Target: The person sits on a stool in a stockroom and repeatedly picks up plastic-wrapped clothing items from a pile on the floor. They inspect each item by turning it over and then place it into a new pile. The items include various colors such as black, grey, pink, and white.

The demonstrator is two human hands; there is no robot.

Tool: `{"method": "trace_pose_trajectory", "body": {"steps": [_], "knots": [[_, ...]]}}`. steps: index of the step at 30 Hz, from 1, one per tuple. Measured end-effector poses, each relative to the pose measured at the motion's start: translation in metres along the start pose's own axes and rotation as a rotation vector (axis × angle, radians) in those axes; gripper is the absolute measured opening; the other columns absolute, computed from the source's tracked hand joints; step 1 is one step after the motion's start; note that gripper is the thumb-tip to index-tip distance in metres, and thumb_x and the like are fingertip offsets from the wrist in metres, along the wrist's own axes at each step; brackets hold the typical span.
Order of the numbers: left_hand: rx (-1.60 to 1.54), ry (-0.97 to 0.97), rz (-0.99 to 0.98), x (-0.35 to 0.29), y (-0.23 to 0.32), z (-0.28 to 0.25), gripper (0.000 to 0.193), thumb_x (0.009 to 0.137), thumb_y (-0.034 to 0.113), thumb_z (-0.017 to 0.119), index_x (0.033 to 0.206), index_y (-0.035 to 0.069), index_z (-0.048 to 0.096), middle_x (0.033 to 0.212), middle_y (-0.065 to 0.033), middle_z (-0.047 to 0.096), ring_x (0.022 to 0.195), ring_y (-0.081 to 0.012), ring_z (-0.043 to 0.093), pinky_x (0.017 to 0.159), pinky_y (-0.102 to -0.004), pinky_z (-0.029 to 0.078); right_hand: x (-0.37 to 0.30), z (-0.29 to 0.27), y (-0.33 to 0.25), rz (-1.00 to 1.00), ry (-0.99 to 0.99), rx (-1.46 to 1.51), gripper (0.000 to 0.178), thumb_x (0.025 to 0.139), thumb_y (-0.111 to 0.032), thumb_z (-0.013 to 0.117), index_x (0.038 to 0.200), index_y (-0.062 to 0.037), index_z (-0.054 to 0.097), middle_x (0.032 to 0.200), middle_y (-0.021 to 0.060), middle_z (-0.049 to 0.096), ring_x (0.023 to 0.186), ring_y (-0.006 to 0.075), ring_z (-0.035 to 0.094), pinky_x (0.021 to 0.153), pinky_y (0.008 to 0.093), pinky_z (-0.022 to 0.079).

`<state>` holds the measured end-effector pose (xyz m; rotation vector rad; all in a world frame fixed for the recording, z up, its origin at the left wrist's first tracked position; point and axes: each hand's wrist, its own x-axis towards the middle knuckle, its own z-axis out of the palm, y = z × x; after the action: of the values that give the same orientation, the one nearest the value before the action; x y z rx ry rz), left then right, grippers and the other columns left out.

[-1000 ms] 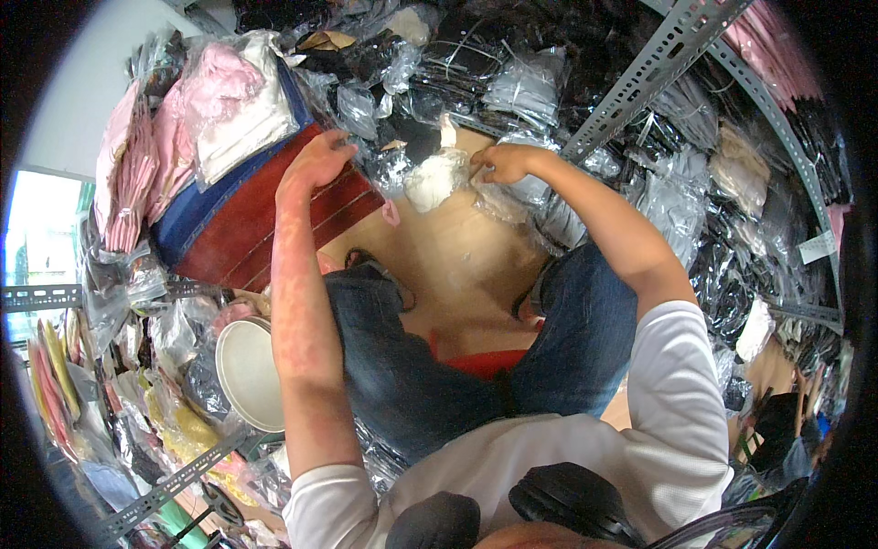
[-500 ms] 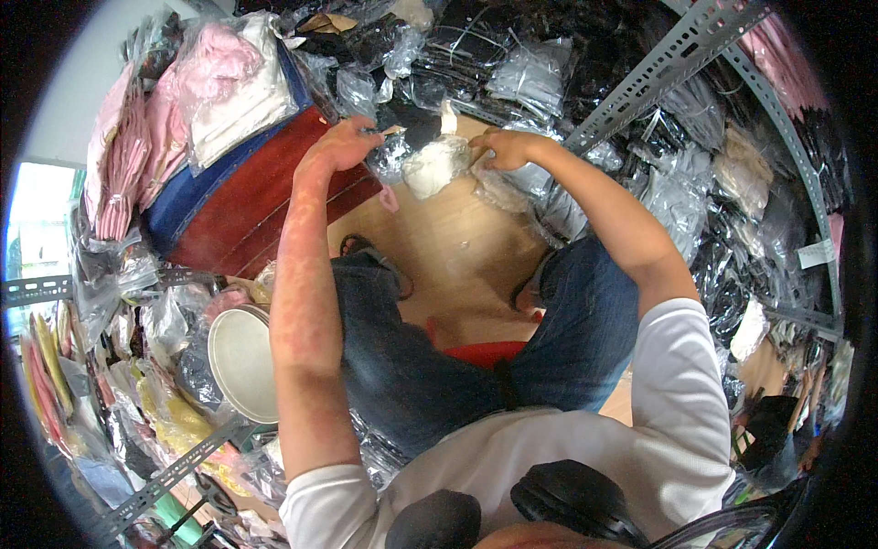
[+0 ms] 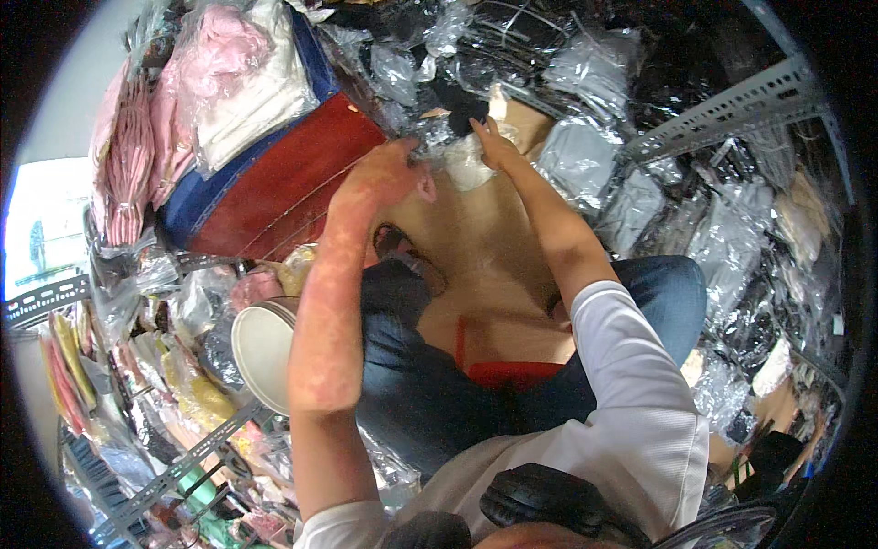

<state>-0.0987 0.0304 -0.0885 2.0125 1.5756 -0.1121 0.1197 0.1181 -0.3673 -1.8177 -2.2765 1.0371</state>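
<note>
At the far middle, my left hand (image 3: 386,171) reaches past the corner of a red and blue box, close to crumpled clear plastic and a small pink strip (image 3: 426,186). Its fingers are blurred and partly hidden by the hand itself, so any hold cannot be made out. My right hand (image 3: 495,146) is over a white plastic-wrapped bundle (image 3: 466,168), fingers stretched forward and slightly apart. Its fingertips come up to a black piece (image 3: 455,102) that looks like folded cloth; whether they touch it is unclear.
Left of my hands stands the red and blue box (image 3: 274,174), with bagged pink and white garments (image 3: 247,82) on top. Several grey and black plastic packets (image 3: 581,156) pile up on the right beneath a perforated metal bar (image 3: 732,108). A round white lid (image 3: 261,355) sits beside my left forearm.
My right hand has moved from the bundle's right side to over it, fingers now stretched forward. The left hand has come nearer to the bundle. The whole view has shifted somewhat.
</note>
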Motion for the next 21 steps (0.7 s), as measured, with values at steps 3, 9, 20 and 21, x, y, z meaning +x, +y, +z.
{"method": "trace_pose_trajectory", "body": {"steps": [3,9,20,21], "knots": [[-0.086,0.02,0.02,-0.008,-0.007,-0.004,0.049,0.095,0.039,0.056,0.126,0.001,0.059,0.122,-0.0248,0.063,0.116,-0.04,0.059,0.1,-0.0434,0.046,0.011,0.034,-0.001,-0.166,0.054,0.058,0.089,0.077,0.006,0.055,0.155,-0.0202,0.02,0.161,0.0238,0.003,0.108,0.0456,0.062,0.091,0.047,0.053],[-0.085,0.12,-0.062,-0.018,-0.019,-0.023,0.051,0.095,0.041,0.056,0.128,0.002,0.058,0.123,-0.0257,0.062,0.117,-0.0409,0.058,0.1,-0.0444,0.045,0.006,0.06,-0.006,-0.034,0.051,-0.204,0.064,0.078,-0.003,0.065,0.137,-0.0138,0.047,0.138,0.0183,0.049,0.112,0.0332,0.062,0.093,0.0421,0.053],[-0.282,0.378,0.005,0.026,0.013,-0.022,0.071,0.096,0.059,0.041,0.117,-0.005,0.063,0.115,-0.0313,0.063,0.115,-0.0473,0.057,0.1,-0.0484,0.043,-0.087,-0.18,-0.078,-0.28,0.354,0.759,0.045,0.076,-0.021,0.083,0.112,-0.0003,0.066,0.086,0.0026,0.069,0.065,0.009,0.059,0.056,0.0264,0.048],[-0.255,0.475,-0.086,0.018,0.046,-0.035,0.071,0.094,0.06,0.047,0.108,-0.007,0.065,0.11,-0.0309,0.065,0.11,-0.0458,0.06,0.099,-0.0456,0.045,-0.11,-0.207,-0.091,-0.254,0.434,0.748,0.045,0.076,-0.021,0.083,0.113,-0.0009,0.065,0.085,0.0022,0.068,0.061,0.0078,0.057,0.051,0.0256,0.046]]}}
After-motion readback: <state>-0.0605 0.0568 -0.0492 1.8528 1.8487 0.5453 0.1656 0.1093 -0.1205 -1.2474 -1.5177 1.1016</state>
